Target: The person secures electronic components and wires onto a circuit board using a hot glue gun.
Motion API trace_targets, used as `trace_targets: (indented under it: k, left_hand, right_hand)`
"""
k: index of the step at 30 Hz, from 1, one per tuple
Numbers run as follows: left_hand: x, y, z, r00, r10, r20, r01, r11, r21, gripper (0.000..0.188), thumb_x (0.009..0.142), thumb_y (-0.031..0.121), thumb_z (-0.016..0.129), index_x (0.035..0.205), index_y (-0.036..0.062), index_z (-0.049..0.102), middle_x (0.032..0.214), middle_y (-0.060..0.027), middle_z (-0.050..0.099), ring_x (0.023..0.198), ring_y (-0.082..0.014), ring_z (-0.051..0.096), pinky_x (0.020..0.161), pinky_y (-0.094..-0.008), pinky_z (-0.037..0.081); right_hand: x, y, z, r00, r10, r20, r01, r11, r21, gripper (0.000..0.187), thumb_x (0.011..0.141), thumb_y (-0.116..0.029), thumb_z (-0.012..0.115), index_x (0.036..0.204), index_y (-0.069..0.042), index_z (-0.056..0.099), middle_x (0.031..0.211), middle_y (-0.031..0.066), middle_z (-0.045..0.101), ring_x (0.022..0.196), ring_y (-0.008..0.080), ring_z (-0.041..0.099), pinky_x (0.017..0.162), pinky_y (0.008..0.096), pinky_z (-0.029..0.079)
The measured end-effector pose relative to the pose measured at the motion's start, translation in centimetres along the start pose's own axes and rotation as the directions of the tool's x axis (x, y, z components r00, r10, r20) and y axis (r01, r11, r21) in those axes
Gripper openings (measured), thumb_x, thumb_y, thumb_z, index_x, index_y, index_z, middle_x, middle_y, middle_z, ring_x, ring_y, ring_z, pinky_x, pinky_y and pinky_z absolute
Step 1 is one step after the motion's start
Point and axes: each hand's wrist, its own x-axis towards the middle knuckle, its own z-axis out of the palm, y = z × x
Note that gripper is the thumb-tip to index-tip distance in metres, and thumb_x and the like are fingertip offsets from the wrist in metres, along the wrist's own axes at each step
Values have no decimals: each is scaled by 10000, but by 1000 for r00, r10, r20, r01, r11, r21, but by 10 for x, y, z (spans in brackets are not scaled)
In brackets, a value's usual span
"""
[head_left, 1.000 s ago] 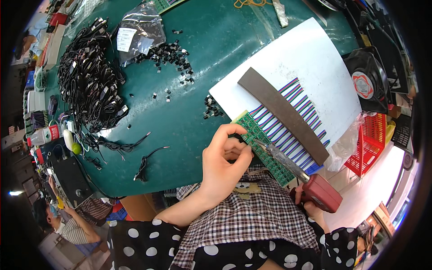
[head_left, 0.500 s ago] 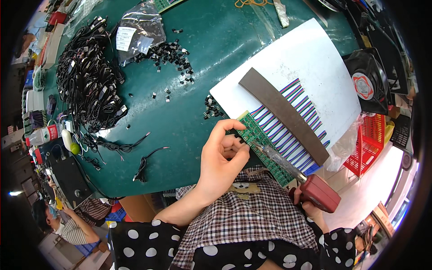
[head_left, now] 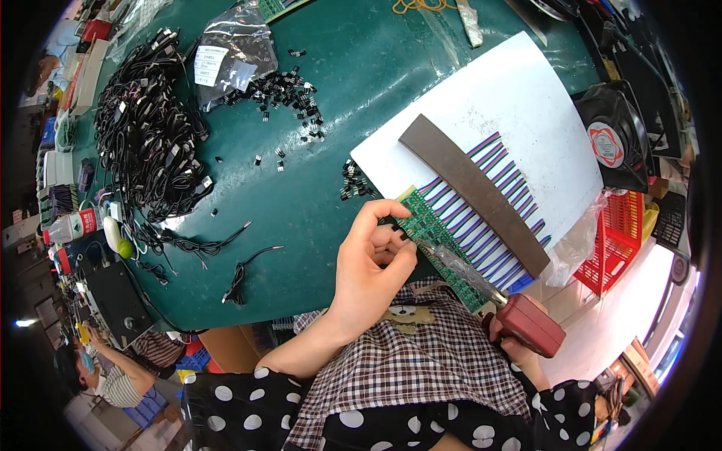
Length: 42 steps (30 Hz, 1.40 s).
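Observation:
My left hand (head_left: pixel 367 272) is closed at the left edge of a green circuit board (head_left: pixel 468 286). Thumb and fingertips pinch a small black connector (head_left: pixel 398 234) against that edge. My right hand (head_left: pixel 517 350) is wrapped round the dark red handle of a soldering iron (head_left: pixel 531 325). The iron's wrapped shaft slants across the board, and its tip is close to my left thumb and the connector. Rows of multicoloured ribbon wires (head_left: pixel 451 218) run from the board's far side, under a curved brown bar (head_left: pixel 475 192) that lies across them on a white sheet (head_left: pixel 519 98).
Loose black connectors (head_left: pixel 289 94) lie by a clear plastic bag (head_left: pixel 235 56). A heap of black cables (head_left: pixel 154 135) covers the table's left. At the right stand a black fan (head_left: pixel 613 139) and a red basket (head_left: pixel 613 240). Another person (head_left: pixel 113 372) sits at the lower left.
The soldering iron's handle has shifted slightly left and down, its tip still near my left thumb. My left hand holds its place. The other person's arm has moved up.

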Motion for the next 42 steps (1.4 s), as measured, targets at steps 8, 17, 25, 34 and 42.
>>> trace_targets:
  k: [8, 17, 25, 34, 42]
  left_hand:
    - [-1, 0, 1, 1000, -1, -8, 1, 1000, 9, 321, 838, -87, 476, 1127, 34, 406, 738, -63, 590, 679, -101, 579, 659, -232, 478]
    - [-1, -4, 1, 999, 36, -31, -36, 999, 12, 350, 827, -77, 521, 1145, 38, 433, 696, 5, 547, 642, -23, 516, 585, -174, 422]
    - [0, 7, -19, 939, 189, -287, -117, 961, 250, 403, 799, -98, 561, 1158, 16, 417, 773, -34, 556, 670, -69, 535, 565, -189, 437]
    - [22, 11, -41, 862, 470, -191, -144, 589, 795, 149, 740, -63, 662, 863, -20, 589, 719, -44, 518, 564, -78, 433, 517, -235, 377]
    - [-13, 17, -19, 995, 56, -87, -59, 998, -29, 86, 850, -43, 594, 934, -57, 605, 851, -101, 654, 746, -145, 648, 683, -248, 536]
  right_hand:
    - [8, -2, 5, 998, -56, 6, 54, 976, 209, 660, 759, -350, 743, 1242, -11, 445, 733, 66, 634, 606, 196, 618, 551, 295, 459]
    - [14, -35, 7, 980, 178, -93, -171, 982, 78, 533, 753, -575, 648, 830, -47, 638, 659, 23, 608, 570, 174, 571, 559, 287, 424]
    - [17, -34, 11, 968, 218, -121, -192, 962, 193, 645, 699, -623, 679, 870, -3, 628, 558, 8, 558, 493, 94, 509, 456, 227, 341]
    - [22, -34, 15, 977, 155, -149, -119, 967, 227, 634, 710, -586, 702, 873, 22, 624, 547, 15, 547, 465, 100, 502, 453, 216, 343]
    - [20, -38, 14, 958, 255, -130, -189, 905, 381, 606, 686, -543, 744, 871, 21, 626, 627, 33, 587, 538, 113, 557, 515, 219, 391]
